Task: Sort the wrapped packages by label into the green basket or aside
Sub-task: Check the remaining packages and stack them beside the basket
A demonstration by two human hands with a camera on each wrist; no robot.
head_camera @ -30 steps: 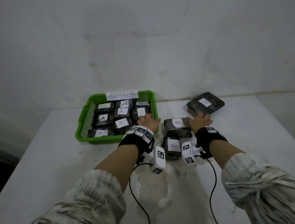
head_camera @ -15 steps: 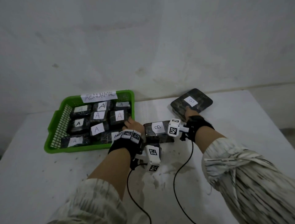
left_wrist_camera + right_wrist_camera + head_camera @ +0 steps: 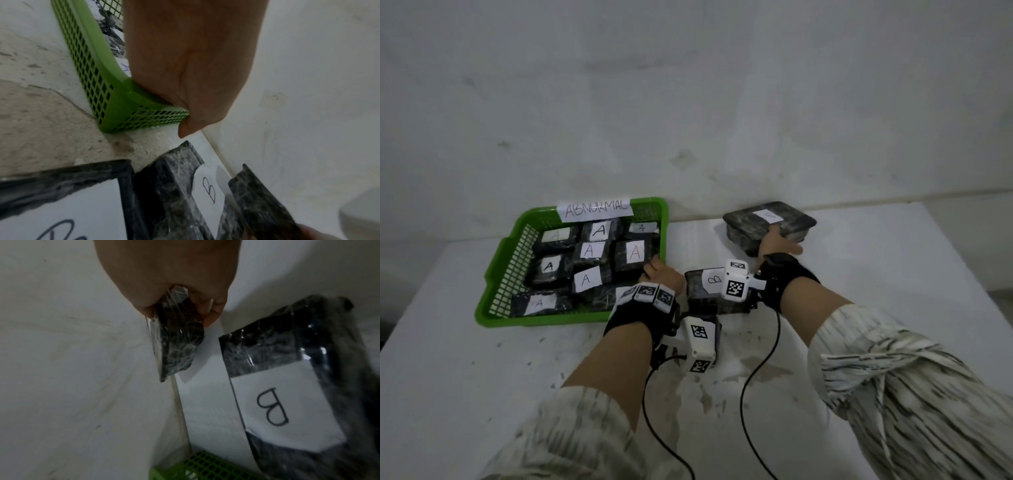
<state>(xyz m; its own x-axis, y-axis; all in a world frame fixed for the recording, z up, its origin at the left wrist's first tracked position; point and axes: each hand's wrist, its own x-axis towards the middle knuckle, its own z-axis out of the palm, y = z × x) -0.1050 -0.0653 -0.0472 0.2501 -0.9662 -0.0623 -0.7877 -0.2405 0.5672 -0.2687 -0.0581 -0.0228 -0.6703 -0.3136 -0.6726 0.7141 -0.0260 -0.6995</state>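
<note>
The green basket (image 3: 493,315) labelled ABNORMAL sits at the left and holds several dark wrapped packages marked A. My left hand (image 3: 661,274) grips its near right corner: palm over the rim (image 3: 127,91), thumb down the outside. My right hand (image 3: 777,245) pinches the near edge of a dark wrapped package (image 3: 756,222) with a white label, holding it off the table by the wall; thumb and fingers clamp it (image 3: 176,340). A package marked B (image 3: 700,291) lies between my wrists. Another B package (image 3: 61,186) lies nearer me, mostly hidden in the head view.
The white table (image 3: 893,274) runs up to a white wall at the back. Its surface is stained in front of my wrists. Two black cables trail from the wrist cameras toward me. The table's right half is bare.
The view swung right, then partly back. My right wrist has rolled over while still holding the package near the wall. My left hand stays at the basket's corner.
</note>
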